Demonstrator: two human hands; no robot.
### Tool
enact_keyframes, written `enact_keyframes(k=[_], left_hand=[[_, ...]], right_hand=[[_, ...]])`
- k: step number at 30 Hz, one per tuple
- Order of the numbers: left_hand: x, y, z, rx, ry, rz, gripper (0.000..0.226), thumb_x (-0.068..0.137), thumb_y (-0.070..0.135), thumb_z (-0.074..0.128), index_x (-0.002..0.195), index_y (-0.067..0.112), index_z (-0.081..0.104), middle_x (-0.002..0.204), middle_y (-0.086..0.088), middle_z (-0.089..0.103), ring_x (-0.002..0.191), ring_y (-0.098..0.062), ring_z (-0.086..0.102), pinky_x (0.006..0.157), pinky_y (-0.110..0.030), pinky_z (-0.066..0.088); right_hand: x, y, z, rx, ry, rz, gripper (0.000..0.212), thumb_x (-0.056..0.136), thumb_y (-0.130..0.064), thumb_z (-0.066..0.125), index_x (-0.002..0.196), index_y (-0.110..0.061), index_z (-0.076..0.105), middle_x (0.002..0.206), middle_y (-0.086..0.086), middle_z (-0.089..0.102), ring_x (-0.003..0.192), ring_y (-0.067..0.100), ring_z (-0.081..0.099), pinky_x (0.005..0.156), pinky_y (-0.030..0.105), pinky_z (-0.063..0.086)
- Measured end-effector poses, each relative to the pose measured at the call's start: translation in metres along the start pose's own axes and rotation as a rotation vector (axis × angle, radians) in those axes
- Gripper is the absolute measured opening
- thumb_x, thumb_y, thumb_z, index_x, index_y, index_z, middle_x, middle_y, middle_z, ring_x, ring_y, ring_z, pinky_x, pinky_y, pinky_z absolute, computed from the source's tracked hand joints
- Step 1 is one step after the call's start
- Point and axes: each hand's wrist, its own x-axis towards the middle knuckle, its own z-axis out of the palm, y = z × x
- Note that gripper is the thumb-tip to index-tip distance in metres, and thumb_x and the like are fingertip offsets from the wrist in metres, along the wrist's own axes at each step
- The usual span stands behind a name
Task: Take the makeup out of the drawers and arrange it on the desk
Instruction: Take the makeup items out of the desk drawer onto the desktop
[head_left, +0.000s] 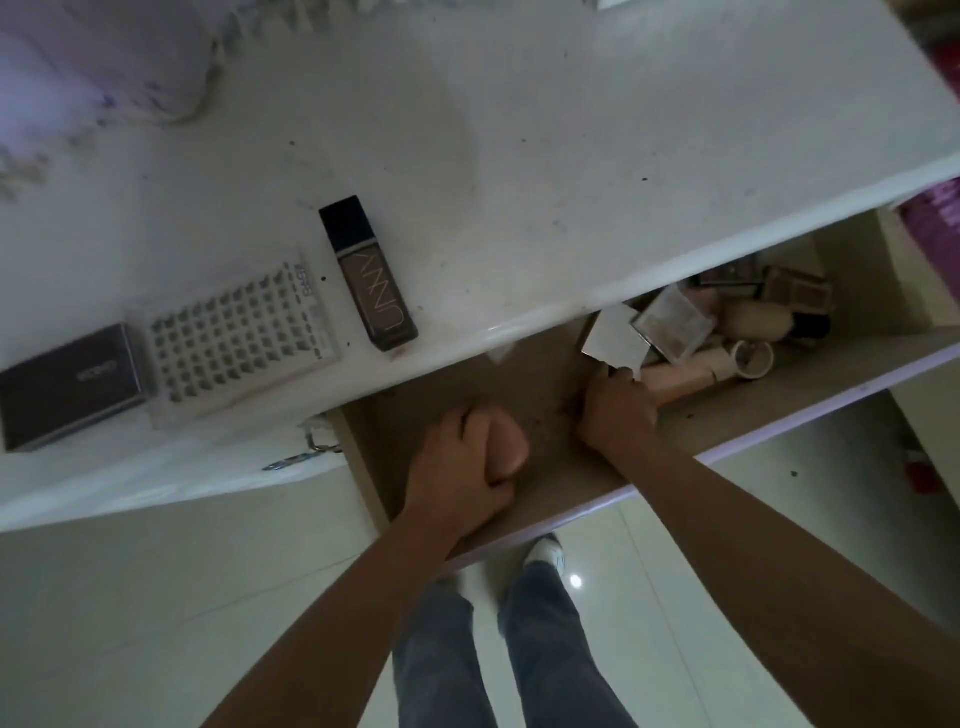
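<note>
Makeup is lying heaped at the far right of the open drawer (519, 499): compacts, pale tubes, a small white cup. Left hand (457, 478) is curling round a peach sponge (506, 441) inside the drawer; right hand (618, 410) is gripping a pink tube (680, 376) at the heap's edge. Three pieces are already sitting on the tabletop (571, 156): dark compact (72, 387), lash tray (239, 345), foundation bottle (368, 273) reading "UNNY". Risk: pulling the tube may be toppling the tilted compacts resting against it.
</note>
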Motion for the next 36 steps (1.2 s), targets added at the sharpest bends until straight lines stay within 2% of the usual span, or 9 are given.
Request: enact_keyframes(k=[5, 8, 12, 17, 22, 28, 30, 33, 36], left_hand=[[-0.024, 0.017, -0.062, -0.025, 0.374, 0.283, 0.079, 0.048, 0.044, 0.071, 0.115, 0.012, 0.044, 0.103, -0.013, 0.066, 0.084, -0.025, 0.068, 0.074, -0.019, 0.041], [-0.012, 0.027, -0.109, -0.01, 0.452, 0.317, 0.076, 0.061, 0.042, 0.073, 0.124, 0.012, 0.042, 0.122, -0.013, 0.057, 0.104, -0.03, 0.061, 0.086, -0.026, 0.039], [0.025, 0.025, -0.156, 0.045, 0.279, 0.227, 0.072, 0.075, 0.028, 0.071, 0.135, 0.017, 0.031, 0.14, -0.003, 0.036, 0.125, -0.022, 0.04, 0.1, -0.032, 0.037], [0.058, 0.016, -0.171, 0.25, 0.065, 0.238, 0.072, 0.075, 0.026, 0.072, 0.132, 0.017, 0.029, 0.134, -0.007, 0.039, 0.119, -0.024, 0.045, 0.094, -0.035, 0.043], [0.062, 0.01, -0.167, 0.225, -0.015, 0.235, 0.074, 0.072, 0.031, 0.075, 0.13, 0.015, 0.031, 0.132, -0.01, 0.041, 0.117, -0.026, 0.048, 0.093, -0.036, 0.045], [0.051, 0.013, -0.165, 0.379, 0.112, 0.284, 0.068, 0.079, 0.045, 0.064, 0.131, 0.014, 0.034, 0.143, -0.011, 0.033, 0.134, -0.027, 0.031, 0.108, -0.036, 0.033], [0.04, 0.018, -0.155, 0.401, 0.304, 0.386, 0.055, 0.083, 0.042, 0.062, 0.124, 0.01, 0.045, 0.138, -0.015, 0.041, 0.132, -0.029, 0.037, 0.106, -0.037, 0.037], [0.024, 0.024, -0.12, 0.197, 0.501, 0.678, 0.024, 0.074, 0.023, 0.069, 0.09, 0.006, 0.065, 0.093, -0.015, 0.067, 0.086, -0.026, 0.067, 0.068, -0.031, 0.055], [0.019, 0.036, -0.072, 0.146, 0.288, 0.775, 0.016, 0.079, 0.022, 0.058, 0.088, 0.01, 0.064, 0.084, -0.007, 0.065, 0.075, -0.017, 0.064, 0.062, -0.023, 0.052]], right_hand=[[-0.036, 0.024, -0.043, 0.189, 0.187, -0.309, 0.044, 0.071, -0.023, 0.069, 0.105, -0.002, 0.05, 0.103, 0.016, 0.054, 0.098, 0.035, 0.053, 0.079, 0.032, 0.041], [-0.049, 0.03, -0.089, 0.241, 0.458, -0.471, 0.037, 0.056, -0.006, 0.074, 0.087, 0.002, 0.058, 0.089, 0.021, 0.061, 0.082, 0.038, 0.06, 0.073, 0.029, 0.042], [-0.041, 0.007, -0.149, 0.164, 0.477, -0.533, 0.057, 0.055, 0.012, 0.073, 0.109, 0.003, 0.058, 0.12, 0.022, 0.056, 0.11, 0.043, 0.051, 0.091, 0.046, 0.045], [-0.007, -0.032, -0.168, 0.105, 0.349, -0.626, 0.054, 0.069, 0.013, 0.057, 0.12, -0.004, 0.053, 0.134, 0.01, 0.047, 0.126, 0.027, 0.037, 0.105, 0.027, 0.028], [0.008, -0.048, -0.161, 0.134, 0.18, -0.523, 0.053, 0.081, 0.007, 0.053, 0.129, -0.011, 0.045, 0.145, 0.005, 0.036, 0.137, 0.019, 0.026, 0.101, 0.013, 0.015], [0.002, -0.038, -0.158, 0.223, 0.083, -0.458, 0.067, 0.081, 0.005, 0.054, 0.138, -0.024, 0.034, 0.154, -0.007, 0.014, 0.144, 0.019, 0.002, 0.113, 0.033, 0.021], [-0.012, -0.025, -0.154, 0.373, 0.193, -0.417, 0.064, 0.081, 0.0, 0.059, 0.137, -0.019, 0.036, 0.153, -0.002, 0.02, 0.143, 0.017, 0.009, 0.111, 0.03, 0.02], [-0.032, 0.007, -0.134, 0.626, 0.454, -0.252, 0.042, 0.083, -0.003, 0.059, 0.124, -0.007, 0.053, 0.139, 0.008, 0.046, 0.135, 0.02, 0.035, 0.108, 0.028, 0.028], [-0.04, 0.048, -0.113, 0.659, 0.459, 0.013, 0.031, 0.086, -0.004, 0.055, 0.117, -0.004, 0.058, 0.122, 0.014, 0.059, 0.113, 0.026, 0.055, 0.087, 0.015, 0.036]])
